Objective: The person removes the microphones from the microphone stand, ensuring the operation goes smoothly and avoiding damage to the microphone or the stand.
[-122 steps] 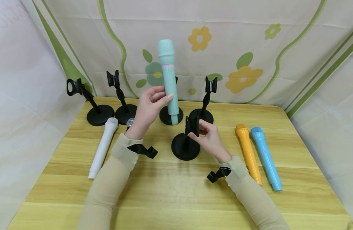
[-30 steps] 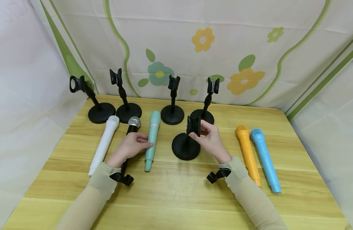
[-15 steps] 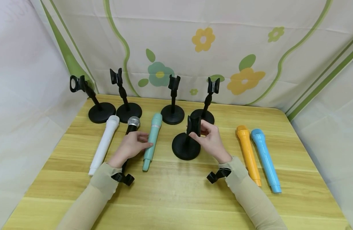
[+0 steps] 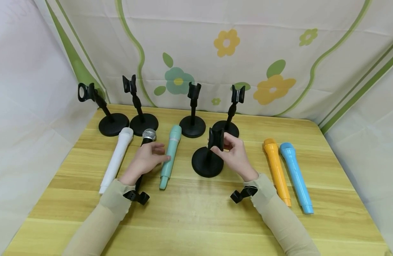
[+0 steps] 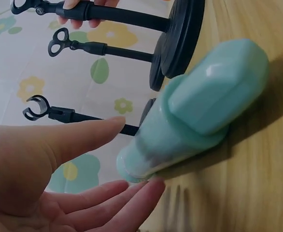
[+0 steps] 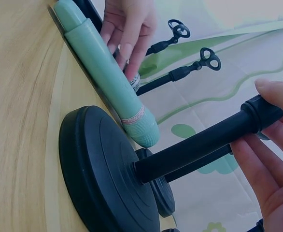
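A mint-green microphone [image 4: 168, 167] lies on the wooden table, its head pointing to the back. Beside it is my left hand [image 4: 145, 160], fingers relaxed and parted; in the left wrist view the thumb and fingers [image 5: 95, 205] stand apart without closing round the microphone. The left hand also overlaps a black microphone [image 4: 148, 136] with a silver mesh head, hiding its middle. My right hand [image 4: 235, 154] pinches the upper part of a black microphone stand [image 4: 207, 168] just below its clip. In the right wrist view the thumb and fingers grip its pole [image 6: 199, 142], with the round base on the table.
Several more black stands [image 4: 192, 126] are lined up along the back edge. A white microphone [image 4: 116, 160] lies on the left. On the right lie an orange microphone [image 4: 277, 172] and a blue microphone [image 4: 296, 177]. A flower-printed curtain [image 4: 199, 42] hangs behind.
The mint-green microphone, earlier held upright in the air by my left hand, now lies on the table, turned slightly. The left hand has lowered and loosened. My right hand keeps its grip on the stand.
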The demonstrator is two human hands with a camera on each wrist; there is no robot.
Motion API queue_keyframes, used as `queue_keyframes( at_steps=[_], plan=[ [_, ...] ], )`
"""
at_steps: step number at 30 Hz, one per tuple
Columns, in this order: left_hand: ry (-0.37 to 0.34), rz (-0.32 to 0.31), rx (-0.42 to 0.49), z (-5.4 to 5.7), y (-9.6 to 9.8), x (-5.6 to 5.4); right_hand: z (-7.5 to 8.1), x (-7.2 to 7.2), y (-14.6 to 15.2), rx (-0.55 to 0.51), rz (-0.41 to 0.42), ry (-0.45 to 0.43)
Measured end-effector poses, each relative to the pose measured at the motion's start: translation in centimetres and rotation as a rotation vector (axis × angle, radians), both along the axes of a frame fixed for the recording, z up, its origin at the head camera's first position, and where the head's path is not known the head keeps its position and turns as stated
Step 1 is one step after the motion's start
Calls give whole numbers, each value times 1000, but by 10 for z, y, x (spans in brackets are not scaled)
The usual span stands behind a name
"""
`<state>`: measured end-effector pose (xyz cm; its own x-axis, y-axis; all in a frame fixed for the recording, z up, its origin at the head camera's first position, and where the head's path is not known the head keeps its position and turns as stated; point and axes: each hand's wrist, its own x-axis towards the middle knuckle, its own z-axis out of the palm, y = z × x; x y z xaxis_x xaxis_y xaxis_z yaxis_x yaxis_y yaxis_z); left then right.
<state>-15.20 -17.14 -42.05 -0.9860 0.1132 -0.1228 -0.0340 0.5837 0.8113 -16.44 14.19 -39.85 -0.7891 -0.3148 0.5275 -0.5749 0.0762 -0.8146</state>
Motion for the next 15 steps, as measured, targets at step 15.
queue_keyframes(
  at_steps=[15],
  plan=[
    [353, -115, 453, 34, 44, -11, -1, -1, 1, 6, -6, -30]
  ],
)
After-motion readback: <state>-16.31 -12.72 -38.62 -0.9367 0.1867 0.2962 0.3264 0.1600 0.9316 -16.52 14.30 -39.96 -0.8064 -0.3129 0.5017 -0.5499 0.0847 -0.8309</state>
